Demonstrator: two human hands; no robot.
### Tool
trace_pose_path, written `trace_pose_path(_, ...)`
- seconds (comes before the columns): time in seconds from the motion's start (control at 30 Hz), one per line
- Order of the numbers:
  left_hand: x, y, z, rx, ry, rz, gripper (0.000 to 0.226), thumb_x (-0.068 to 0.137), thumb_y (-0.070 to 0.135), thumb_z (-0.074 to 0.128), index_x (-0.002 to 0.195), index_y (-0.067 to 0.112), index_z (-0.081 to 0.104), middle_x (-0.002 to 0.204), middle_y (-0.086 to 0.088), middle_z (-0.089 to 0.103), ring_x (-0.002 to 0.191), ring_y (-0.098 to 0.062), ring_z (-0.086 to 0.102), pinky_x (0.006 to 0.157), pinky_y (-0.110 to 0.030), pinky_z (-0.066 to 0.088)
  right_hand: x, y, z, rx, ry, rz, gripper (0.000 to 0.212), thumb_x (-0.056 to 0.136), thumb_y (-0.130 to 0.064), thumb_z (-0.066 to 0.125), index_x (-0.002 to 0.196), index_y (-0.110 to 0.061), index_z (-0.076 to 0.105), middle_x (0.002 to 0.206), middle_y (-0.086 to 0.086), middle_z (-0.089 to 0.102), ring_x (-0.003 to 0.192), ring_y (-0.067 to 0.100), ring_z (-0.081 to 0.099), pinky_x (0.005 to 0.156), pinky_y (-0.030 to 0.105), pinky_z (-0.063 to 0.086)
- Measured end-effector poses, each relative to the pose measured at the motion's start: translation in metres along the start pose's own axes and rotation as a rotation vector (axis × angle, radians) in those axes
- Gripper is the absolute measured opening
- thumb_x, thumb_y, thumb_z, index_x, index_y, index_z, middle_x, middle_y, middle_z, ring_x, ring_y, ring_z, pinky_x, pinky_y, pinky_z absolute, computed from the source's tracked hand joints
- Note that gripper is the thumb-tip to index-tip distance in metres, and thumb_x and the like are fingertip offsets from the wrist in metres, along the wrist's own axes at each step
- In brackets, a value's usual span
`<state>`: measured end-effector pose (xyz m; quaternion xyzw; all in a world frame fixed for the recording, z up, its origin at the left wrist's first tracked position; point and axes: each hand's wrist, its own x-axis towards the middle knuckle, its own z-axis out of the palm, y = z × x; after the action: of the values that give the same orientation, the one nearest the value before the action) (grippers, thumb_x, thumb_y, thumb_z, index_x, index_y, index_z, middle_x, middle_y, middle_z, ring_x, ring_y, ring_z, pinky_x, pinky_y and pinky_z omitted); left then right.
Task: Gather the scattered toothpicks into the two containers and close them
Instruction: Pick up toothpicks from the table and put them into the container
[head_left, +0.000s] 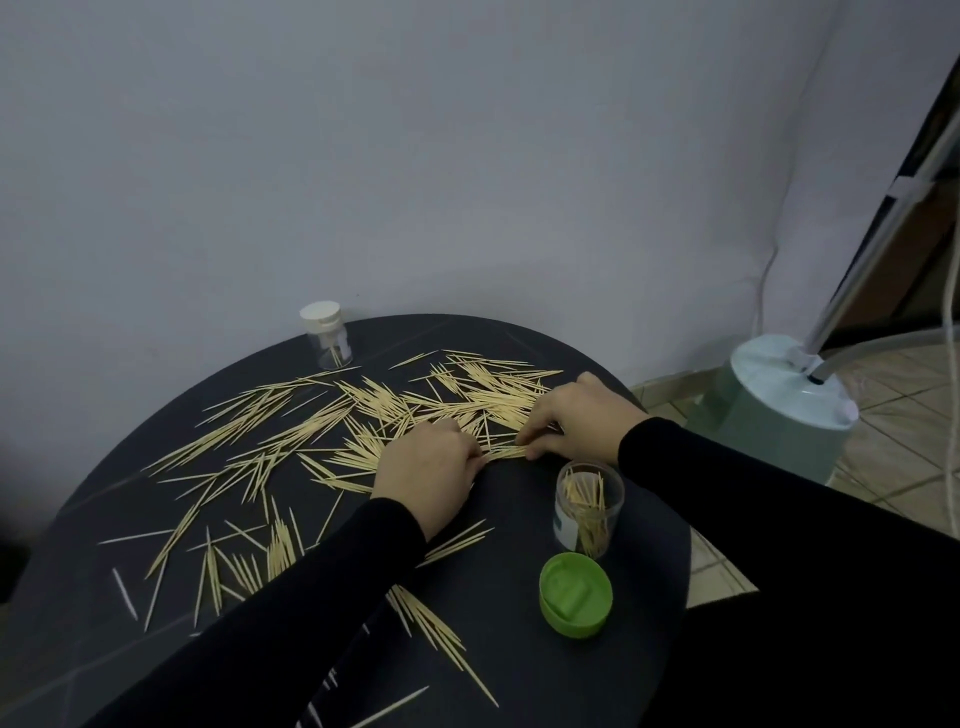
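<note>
The left hand (426, 462) and right hand (576, 421) pinch a little bunch of toothpicks (501, 451) between them; these light, stiff, pointy sticks roll, so squeeze the bunch's middle.

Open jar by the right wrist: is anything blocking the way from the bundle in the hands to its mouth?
Nothing visible. The open jar has no lid; its green lid lies nearer the person. The bundle, held by left hand and right hand, lies just beyond the jar across bare table.

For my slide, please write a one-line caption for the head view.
Both hands, left hand and right hand, bunch toothpicks beside an open container and its green lid.
</note>
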<state>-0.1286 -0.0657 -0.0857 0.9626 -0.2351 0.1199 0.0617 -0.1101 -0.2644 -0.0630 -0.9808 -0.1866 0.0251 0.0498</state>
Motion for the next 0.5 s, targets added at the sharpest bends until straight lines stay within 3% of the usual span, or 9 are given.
trace_pose_path(0.13,0.002,0.003,0.001,0.005,-0.012,-0.005,0.028,0.098,0.040,0.042,0.107,0.024,0.063,0.105,0.005,0.057,0.099,-0.015,0.054,0.076,-0.030,0.046,0.002,-0.003,-0.001,-0.083,0.009,-0.026,0.020,0.093,-0.041,0.057,0.109,-0.035,0.067,0.112,-0.013,0.065,0.106,0.011,0.052,0.087,0.029,0.020)
trace_pose_path(0.23,0.000,0.003,0.003,-0.006,-0.022,-0.014,0.026,0.099,0.037,0.042,0.109,0.020,0.059,0.109,0.003,0.055,0.101,-0.018,0.054,0.082,-0.034,0.049,0.001,-0.005,0.000,-0.099,0.013,-0.007,0.016,0.094,-0.038,0.056,0.106,-0.030,0.065,0.109,-0.011,0.064,0.104,0.012,0.053,0.092,0.032,0.022)
trace_pose_path(0.5,-0.002,0.000,0.002,-0.049,0.006,-0.077,0.021,0.099,0.037,0.042,0.106,0.022,0.055,0.106,0.005,0.054,0.095,-0.016,0.056,0.077,-0.031,0.047,-0.012,0.000,-0.001,-0.074,0.062,0.036,0.017,0.095,-0.037,0.055,0.106,-0.028,0.064,0.109,-0.011,0.063,0.099,0.011,0.054,0.091,0.033,0.024)
